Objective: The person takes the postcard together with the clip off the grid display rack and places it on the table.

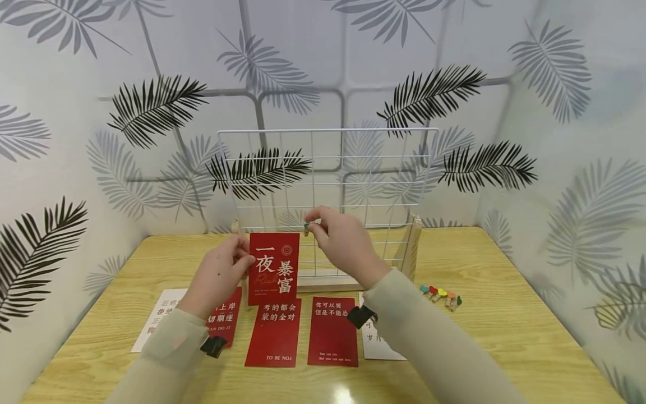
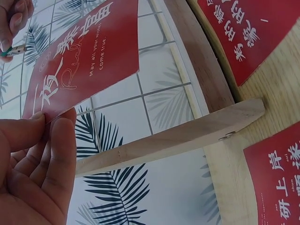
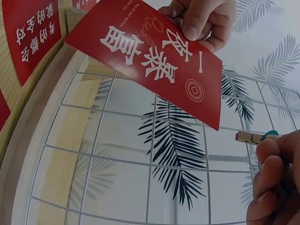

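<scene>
My left hand (image 1: 219,275) pinches a red card (image 1: 275,269) by its left edge between thumb and fingers. The card has white Chinese characters and stands upright in front of the lower left of a white wire grid panel (image 1: 328,130). Between thumb and fingertips my right hand (image 1: 343,241) pinches a small wooden clothespin (image 3: 248,137) with a teal top. In the right wrist view the clothespin's wooden end points toward the card's upper corner, a gap apart from it. The panel stands in a wooden base (image 1: 323,282).
On the wooden table (image 1: 484,359) lie two red cards (image 1: 275,336) (image 1: 333,331) in front of the base. Another red card (image 1: 229,314) and a white card (image 1: 156,314) are partly behind my left arm. A white card (image 1: 381,350) and several heart-topped clothespins (image 1: 438,295) lie right.
</scene>
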{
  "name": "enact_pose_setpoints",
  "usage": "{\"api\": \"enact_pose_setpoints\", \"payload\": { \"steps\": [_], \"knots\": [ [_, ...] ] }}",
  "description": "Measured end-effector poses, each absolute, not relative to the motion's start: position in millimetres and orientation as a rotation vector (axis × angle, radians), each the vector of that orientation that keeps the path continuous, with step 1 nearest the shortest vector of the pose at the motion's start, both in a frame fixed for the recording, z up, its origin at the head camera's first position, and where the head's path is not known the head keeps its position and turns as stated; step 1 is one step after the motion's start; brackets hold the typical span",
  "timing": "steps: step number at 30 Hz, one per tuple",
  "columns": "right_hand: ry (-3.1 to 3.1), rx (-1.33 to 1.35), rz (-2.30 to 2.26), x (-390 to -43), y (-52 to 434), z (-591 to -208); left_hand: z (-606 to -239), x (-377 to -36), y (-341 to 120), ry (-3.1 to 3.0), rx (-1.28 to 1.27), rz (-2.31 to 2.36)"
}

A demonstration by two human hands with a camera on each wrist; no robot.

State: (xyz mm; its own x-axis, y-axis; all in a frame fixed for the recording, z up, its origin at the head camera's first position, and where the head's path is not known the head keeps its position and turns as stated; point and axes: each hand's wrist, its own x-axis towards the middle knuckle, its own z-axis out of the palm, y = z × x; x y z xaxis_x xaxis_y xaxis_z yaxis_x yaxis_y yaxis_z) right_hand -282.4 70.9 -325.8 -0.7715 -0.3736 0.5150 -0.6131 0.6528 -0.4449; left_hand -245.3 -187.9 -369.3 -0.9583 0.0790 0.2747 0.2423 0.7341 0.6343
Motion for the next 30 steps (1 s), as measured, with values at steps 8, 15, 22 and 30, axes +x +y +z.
{"api": "enact_pose_setpoints", "payload": {
  "steps": [8,15,22,30],
  "knots": [
    [-2.493,0.761,0.873,-281.8,79.9,-328.7,-369.6,-244.1,-189.0,-2.719,-0.269,-1.045],
    [-2.462,0.767,0.888,-282.0,85.5,-327.9,-369.2,-243.1,-189.8,-2.716,-0.277,-1.046],
    [-2.438,0.751,0.908,-280.8,94.0,-328.8,-367.9,-240.8,-194.3,-2.722,-0.261,-1.065],
    [-2.444,0.725,0.931,-279.6,107.7,-329.1,-367.4,-236.9,-204.6,-2.694,-0.286,-1.059]
  ]
}}
